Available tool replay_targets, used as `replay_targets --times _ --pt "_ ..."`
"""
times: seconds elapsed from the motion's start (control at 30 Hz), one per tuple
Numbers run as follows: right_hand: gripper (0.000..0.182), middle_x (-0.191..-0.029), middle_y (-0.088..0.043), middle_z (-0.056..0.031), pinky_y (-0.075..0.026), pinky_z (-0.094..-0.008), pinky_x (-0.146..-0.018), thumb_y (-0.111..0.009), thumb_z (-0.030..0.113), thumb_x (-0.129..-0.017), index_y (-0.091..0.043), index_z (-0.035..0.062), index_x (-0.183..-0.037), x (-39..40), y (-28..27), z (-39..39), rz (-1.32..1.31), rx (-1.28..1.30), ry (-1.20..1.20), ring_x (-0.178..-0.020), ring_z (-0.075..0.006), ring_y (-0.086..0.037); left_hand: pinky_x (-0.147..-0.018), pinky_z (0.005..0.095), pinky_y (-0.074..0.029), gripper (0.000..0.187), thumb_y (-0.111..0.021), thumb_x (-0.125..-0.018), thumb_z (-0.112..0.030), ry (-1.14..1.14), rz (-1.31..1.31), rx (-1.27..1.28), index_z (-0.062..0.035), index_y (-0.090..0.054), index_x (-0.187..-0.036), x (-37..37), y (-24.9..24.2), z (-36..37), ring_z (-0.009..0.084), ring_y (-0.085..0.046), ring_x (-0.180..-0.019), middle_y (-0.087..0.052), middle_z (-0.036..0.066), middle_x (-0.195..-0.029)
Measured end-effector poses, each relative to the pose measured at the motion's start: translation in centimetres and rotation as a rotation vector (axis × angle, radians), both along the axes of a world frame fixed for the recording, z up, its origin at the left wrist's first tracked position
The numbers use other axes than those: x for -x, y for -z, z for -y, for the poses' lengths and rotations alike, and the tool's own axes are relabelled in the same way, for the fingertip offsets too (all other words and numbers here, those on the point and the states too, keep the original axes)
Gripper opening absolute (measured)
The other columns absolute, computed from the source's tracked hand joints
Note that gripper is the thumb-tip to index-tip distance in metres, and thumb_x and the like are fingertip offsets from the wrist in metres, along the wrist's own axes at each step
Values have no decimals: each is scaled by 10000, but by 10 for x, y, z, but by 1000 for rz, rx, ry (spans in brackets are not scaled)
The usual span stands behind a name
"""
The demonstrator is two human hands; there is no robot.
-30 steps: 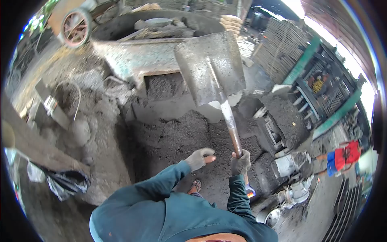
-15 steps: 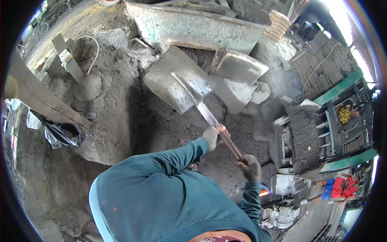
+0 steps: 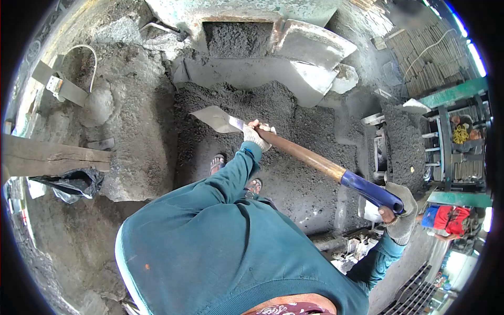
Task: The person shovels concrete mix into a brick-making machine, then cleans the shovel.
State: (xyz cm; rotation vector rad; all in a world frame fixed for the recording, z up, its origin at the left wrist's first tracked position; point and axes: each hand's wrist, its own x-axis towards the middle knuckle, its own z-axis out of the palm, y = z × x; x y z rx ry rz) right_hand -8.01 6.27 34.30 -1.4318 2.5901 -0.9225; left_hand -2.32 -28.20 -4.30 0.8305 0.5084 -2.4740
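Note:
A shovel (image 3: 299, 152) crosses in front of my body, its wooden shaft sloping down to the right. My left hand (image 3: 258, 135), in a pale glove with bare fingertips, is closed around the shaft just behind the blade. The metal shovel blade (image 3: 214, 118) is seen tilted, close to the heap of dark, damp-looking grit (image 3: 247, 100). At the other end, my right hand (image 3: 401, 212), also gloved, grips the blue handle (image 3: 370, 190). My sandalled feet show below the blade on the gritty floor.
A worn metal trough (image 3: 236, 11) with a grit-filled opening (image 3: 239, 39) stands ahead. Metal sheets (image 3: 315, 44) lean beside it. A machine with a green frame (image 3: 454, 93) is at right, near a person in red (image 3: 454, 220). A wooden post (image 3: 58, 156) juts in from the left.
The shovel has swung down and back from the trough, its blade turning from broad-side to nearly edge-on. My right hand has moved right and my left hand slightly left and up.

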Motion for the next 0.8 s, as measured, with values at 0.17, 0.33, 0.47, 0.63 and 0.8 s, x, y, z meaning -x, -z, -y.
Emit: replay_targets --times 0.17,0.33,0.47,0.63,0.8 --pt "404 -920 -708 -162 -542 -307 -711 -746 78 -711 -658 19 -1101 -13 -3 118 -32 -114 -146 -799 -242 -716 -743 467 -510 200 -643 -793 -133 102 -95 -85 -146 -453 -734 28 -38 36 217 -499 -542 -485 28 -591" --pt "465 -958 -707 -179 -562 -346 -721 -712 -3 -666 -655 42 -1126 -18 -9 249 -258 -92 -290 -787 -300 -718 -809 509 -536 203 -696 -788 -77 117 -256 22 -100 -501 -838 44 -118 103 242 -567 -653 -541 54 -723" --pt "425 -942 -713 -159 -560 -373 -691 -741 71 -676 -662 55 -1093 -8 -14 362 -222 -134 -319 -784 -321 -712 -783 494 -563 215 -676 -821 -113 132 -186 198 -82 -509 -953 61 -120 185 275 -571 -728 -537 92 -816" --pt "261 -702 -666 -146 -556 -409 -576 -696 156 -736 -640 53 -969 -14 199 475 -270 -245 -404 -617 -303 -675 -670 446 -513 166 -482 -924 -255 333 245 212 -95 -493 -878 38 99 283 259 -541 -669 -513 97 -761" --pt "543 -761 -666 -193 -562 -492 -595 -687 188 -769 -526 162 -1287 -105 298 352 248 -504 -442 -681 -390 -686 -575 524 -536 476 -353 -1038 -454 490 574 290 -53 -545 -869 -53 186 185 301 -572 -598 -559 135 -717"
